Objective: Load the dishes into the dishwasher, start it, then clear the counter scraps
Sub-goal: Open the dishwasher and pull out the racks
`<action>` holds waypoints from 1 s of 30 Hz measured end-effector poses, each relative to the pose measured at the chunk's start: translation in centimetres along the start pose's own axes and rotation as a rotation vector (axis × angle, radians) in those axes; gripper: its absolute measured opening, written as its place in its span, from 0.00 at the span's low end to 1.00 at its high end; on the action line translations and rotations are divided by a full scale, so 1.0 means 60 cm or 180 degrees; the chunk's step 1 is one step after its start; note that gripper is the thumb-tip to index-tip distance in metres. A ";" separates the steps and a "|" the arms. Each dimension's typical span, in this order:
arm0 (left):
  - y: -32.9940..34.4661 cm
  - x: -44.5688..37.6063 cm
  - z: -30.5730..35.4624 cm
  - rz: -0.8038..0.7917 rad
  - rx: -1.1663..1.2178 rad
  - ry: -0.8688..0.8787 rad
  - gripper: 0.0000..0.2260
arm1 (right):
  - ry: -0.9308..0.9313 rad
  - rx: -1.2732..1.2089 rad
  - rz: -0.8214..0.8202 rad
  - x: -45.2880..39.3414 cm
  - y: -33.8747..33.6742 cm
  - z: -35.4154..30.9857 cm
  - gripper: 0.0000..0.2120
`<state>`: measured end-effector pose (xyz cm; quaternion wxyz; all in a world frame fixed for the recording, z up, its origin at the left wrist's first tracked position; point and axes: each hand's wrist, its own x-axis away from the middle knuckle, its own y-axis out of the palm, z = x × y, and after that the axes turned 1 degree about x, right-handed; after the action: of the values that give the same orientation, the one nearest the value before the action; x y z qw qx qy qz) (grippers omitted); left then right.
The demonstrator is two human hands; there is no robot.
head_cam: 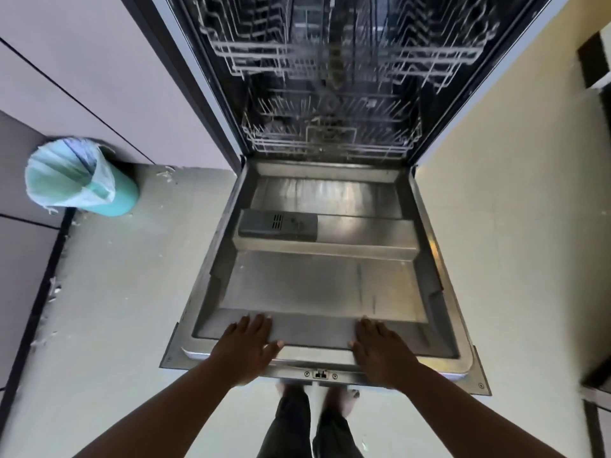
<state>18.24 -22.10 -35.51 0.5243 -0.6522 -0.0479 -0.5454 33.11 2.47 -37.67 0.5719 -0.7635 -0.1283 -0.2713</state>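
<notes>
The dishwasher stands open in front of me, its steel door [324,285] folded down flat. My left hand [246,347] lies flat on the door's near edge, fingers straight and spread. My right hand [380,350] rests the same way a little to the right. The door latch [320,374] sits between them on the front rim. A grey detergent dispenser [277,224] is set in the door's inner panel. Inside, the lower rack [330,140] and the upper rack [330,47] show only bare wire. No dishes are in view.
A teal bin [82,178] lined with a pale bag stands on the floor at the left, against the cabinet fronts [82,77]. Small white scraps [53,292] lie along the floor by the cabinets. My feet [317,401] stand just under the door's front edge.
</notes>
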 end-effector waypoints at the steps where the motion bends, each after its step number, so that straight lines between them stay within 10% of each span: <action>1: 0.016 -0.006 0.001 -0.0057 -0.0046 -0.0030 0.58 | 0.0073 0.0127 -0.0091 0.004 0.013 -0.001 0.36; 13: 0.180 -0.156 -0.014 -0.0829 -0.0046 -0.0116 0.29 | 0.0365 -0.0102 -0.1022 -0.066 0.224 0.001 0.31; 30: 0.267 -0.251 -0.036 -0.1057 -0.0147 -0.0090 0.29 | 0.0312 -0.0113 -0.1316 -0.129 0.330 0.027 0.33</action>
<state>20.95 -23.15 -57.42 0.4111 -0.6548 -0.1499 -0.6163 37.18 -1.32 -58.24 0.4961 -0.7168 -0.2494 -0.4219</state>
